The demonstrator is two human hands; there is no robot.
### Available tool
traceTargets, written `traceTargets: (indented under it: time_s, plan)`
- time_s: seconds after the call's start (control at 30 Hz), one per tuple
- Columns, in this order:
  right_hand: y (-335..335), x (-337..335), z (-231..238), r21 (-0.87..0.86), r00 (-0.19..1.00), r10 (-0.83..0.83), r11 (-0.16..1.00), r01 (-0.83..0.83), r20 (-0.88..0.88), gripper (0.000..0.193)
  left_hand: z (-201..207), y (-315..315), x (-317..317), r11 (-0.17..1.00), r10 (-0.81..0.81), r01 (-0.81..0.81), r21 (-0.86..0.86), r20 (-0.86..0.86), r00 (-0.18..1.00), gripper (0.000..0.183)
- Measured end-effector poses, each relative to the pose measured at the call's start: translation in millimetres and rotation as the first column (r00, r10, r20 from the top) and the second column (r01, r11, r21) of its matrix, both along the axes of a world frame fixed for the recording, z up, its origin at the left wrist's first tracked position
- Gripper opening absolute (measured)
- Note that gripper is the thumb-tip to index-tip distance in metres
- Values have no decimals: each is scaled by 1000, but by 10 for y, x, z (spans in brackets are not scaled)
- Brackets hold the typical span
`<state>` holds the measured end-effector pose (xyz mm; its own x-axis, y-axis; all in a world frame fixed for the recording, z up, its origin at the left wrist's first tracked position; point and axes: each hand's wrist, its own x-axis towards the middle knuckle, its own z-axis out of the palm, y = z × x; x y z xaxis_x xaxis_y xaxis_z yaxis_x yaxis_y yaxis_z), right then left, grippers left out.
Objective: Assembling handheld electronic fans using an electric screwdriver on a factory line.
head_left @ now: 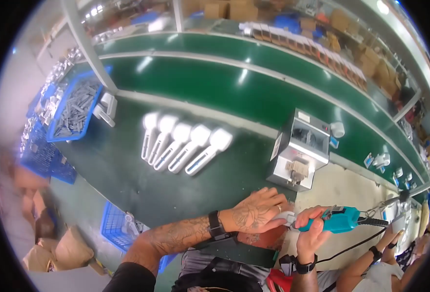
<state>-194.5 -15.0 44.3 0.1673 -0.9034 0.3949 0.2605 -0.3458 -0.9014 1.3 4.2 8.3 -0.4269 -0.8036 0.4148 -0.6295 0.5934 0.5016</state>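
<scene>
My left hand (259,212) is closed around a small white plastic piece (288,217), of which only a part shows beyond the fingers. In my right hand (312,234) is a teal electric screwdriver (340,220), gripped near its front end and lying almost level. Its tip points left at the white piece; whether they touch I cannot tell. Ahead of my left hand lie several white paddle-shaped devices (178,146) in a slanted row, round heads away from me. Beyond my hands stands a grey metal machine (298,151) with a clear window, which looks like a screw feeder.
At the left, a blue basket (90,117) holds many grey strips, with white parts (107,109) beside it. A green conveyor (200,78) crosses behind the table. A black cable (373,222) trails from the screwdriver. Another person's arm (366,265) is at right; a blue crate (112,226) sits lower left.
</scene>
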Motion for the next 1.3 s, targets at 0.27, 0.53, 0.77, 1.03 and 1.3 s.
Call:
traceTargets:
  time_s: [0.27,0.53,0.77,1.03,1.3]
  plan:
    - [109,-119,80,63,992,-127,990,127,-15,45,-50,3,71,996,-60,56,-72,-57,997,39]
    - [-238,-519,192,-38,873,-421,896,443,247,33,123,412,282,982,-171,136,-133,-309,936,36]
    - [-270,-498,-166,-84,838,-534,846,527,-114,46,136,473,986,832,512,-545,-103,-233,827,38]
    - [-135,-457,-270,-20,915,-378,925,379,-140,65,45,381,1178,758,652,-628,-176,180,736,43]
    - [152,-620,-454,-259,852,-479,868,424,-212,64,15,42,1270,800,597,-575,-171,315,737,37]
